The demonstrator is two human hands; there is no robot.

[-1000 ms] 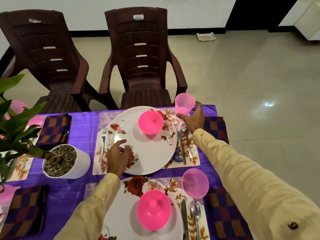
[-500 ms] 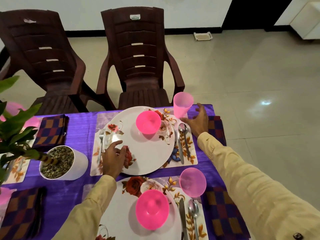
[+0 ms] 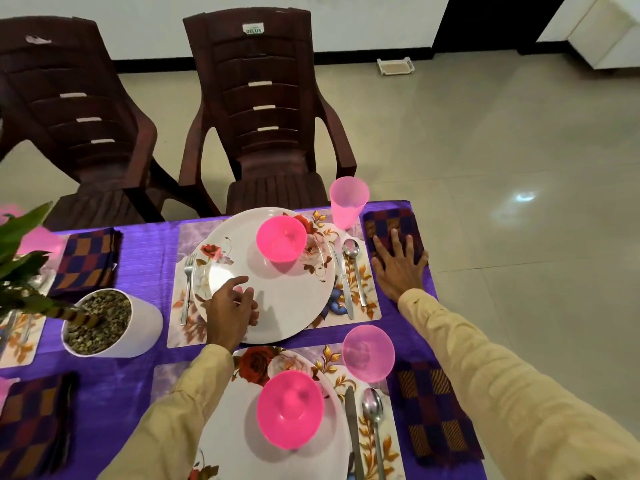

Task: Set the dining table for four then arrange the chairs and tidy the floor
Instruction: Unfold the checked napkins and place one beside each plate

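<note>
While the right hand (image 3: 398, 268) lies flat with fingers spread on a folded checked napkin (image 3: 389, 225) of ribbed woven cloth at the table's far right corner, the left hand (image 3: 230, 311) rests on the near left rim of the far plate (image 3: 287, 296). Its fingers are loosely curled, and I cannot tell whether they grip the rim.

The plate is round, white and glossy, printed with roses. It sits on a rectangular floral placemat (image 3: 369, 308) over a shiny purple tablecloth (image 3: 145, 251). A round translucent pink bowl (image 3: 281, 239) stands on it. A steel knife (image 3: 343, 275) and spoon (image 3: 351, 249) lie between plate and napkin, and a fork (image 3: 187, 289) lies left of the plate. A tall frosted pink tumbler (image 3: 348, 202) stands just beside the napkin.

Nearer lie a near plate (image 3: 235, 445), near bowl (image 3: 290, 408), near tumbler (image 3: 368, 353) and near napkin (image 3: 433, 410). To the left, a white cylindrical pot (image 3: 145, 327) holds pebbles, and green leaves (image 3: 20, 230) cover part of the table's left side. Beyond the far edge, a right chair (image 3: 263, 109) and a left chair (image 3: 69, 109), both dark brown slatted plastic, stand on pale glossy tiles (image 3: 485, 168).
</note>
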